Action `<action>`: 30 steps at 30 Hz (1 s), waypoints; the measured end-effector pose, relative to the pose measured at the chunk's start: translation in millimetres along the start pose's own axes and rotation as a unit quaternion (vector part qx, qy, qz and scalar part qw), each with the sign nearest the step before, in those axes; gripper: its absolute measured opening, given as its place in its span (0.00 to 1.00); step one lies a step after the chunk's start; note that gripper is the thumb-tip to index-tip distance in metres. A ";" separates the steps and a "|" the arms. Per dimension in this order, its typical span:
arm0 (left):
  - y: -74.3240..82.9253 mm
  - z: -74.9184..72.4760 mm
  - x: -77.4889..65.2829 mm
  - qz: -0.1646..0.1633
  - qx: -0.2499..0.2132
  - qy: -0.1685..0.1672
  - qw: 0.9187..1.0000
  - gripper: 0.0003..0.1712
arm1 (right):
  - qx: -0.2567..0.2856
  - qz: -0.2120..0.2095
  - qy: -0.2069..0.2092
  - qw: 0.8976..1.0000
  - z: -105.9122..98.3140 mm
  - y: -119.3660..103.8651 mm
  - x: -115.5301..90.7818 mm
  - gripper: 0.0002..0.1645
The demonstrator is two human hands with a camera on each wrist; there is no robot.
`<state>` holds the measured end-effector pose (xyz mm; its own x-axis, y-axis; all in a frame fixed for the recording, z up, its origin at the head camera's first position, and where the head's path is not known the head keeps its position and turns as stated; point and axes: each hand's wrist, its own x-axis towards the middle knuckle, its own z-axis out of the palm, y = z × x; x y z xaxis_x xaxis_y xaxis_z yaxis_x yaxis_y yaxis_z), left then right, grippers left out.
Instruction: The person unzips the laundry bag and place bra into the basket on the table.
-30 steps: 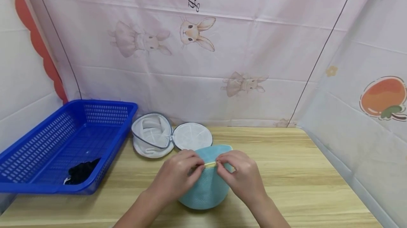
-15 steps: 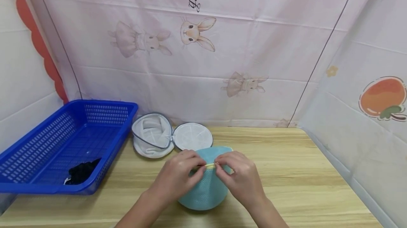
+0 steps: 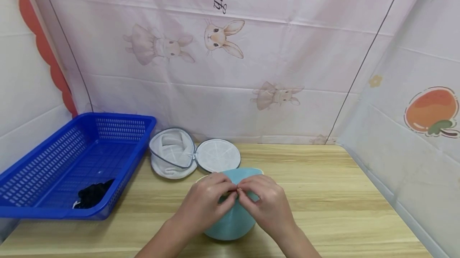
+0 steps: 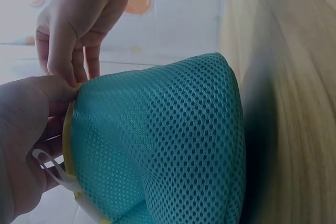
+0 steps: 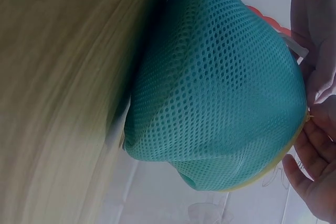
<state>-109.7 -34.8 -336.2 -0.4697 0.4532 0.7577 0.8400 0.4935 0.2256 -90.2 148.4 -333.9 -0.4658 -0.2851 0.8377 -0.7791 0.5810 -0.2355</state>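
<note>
A teal mesh laundry bag (image 3: 231, 226) with a yellow-trimmed rim stands on the table in front of me. At the near part of its rim, my left hand (image 3: 203, 202) pinches the yellow edge (image 4: 68, 145) between thumb and fingers. Right beside it, my right hand (image 3: 267, 204) pinches the same edge, the fingertips of both hands meeting. Fingers hide the pinched spot in the head view. From the left wrist, a white loop (image 4: 51, 169) shows hanging at the rim below the left thumb. The bag's mesh side (image 5: 220, 87) bulges toward the right wrist camera.
Behind the bag lies a white mesh laundry bag (image 3: 172, 152), its round lid (image 3: 218, 155) flipped out to the right. A blue plastic basket (image 3: 141, 146) at the left holds a black cloth item (image 3: 94, 194). A printed curtain (image 3: 273, 50) backs the wooden table (image 3: 323, 194).
My fingertips have drawn together along the rim, covering the strip of yellow edge that showed between them. The teal bag's top has dipped slightly toward me.
</note>
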 end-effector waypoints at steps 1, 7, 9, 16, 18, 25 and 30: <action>0.2 0.3 -0.1 0.001 0.001 0.002 1.000 0.03 | 0.000 0.000 0.000 1.000 0.0 -0.1 0.0 0.06; -0.2 0.1 0.4 0.000 0.006 0.003 1.000 0.04 | 0.004 0.004 -0.010 1.000 -1.4 0.2 0.5 0.07; -0.6 -0.9 0.8 -0.004 0.010 -0.001 1.000 0.04 | 0.006 0.009 -0.013 1.000 -2.2 0.7 0.7 0.07; -4.8 -4.6 1.3 -0.015 0.023 -0.006 1.000 0.05 | 0.006 0.027 -0.014 1.000 -5.7 4.9 0.8 0.08; -6.7 -5.9 1.6 -0.019 0.024 -0.003 1.000 0.05 | 0.003 0.032 -0.013 0.999 -7.3 5.9 1.0 0.08; -10.6 -9.9 3.1 -0.030 0.031 -0.006 0.999 0.05 | 0.002 0.040 -0.013 0.999 -11.2 6.1 2.6 0.08; -12.3 -11.2 3.5 -0.041 0.037 -0.015 0.998 0.05 | 0.008 0.035 -0.009 0.999 -10.8 4.6 3.4 0.08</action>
<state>-118.7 -47.6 -329.5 -0.5445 0.4315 0.7193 0.7771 0.5823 0.2389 -90.9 158.3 -326.8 -0.5268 -0.2581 0.8099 -0.7508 0.5881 -0.3009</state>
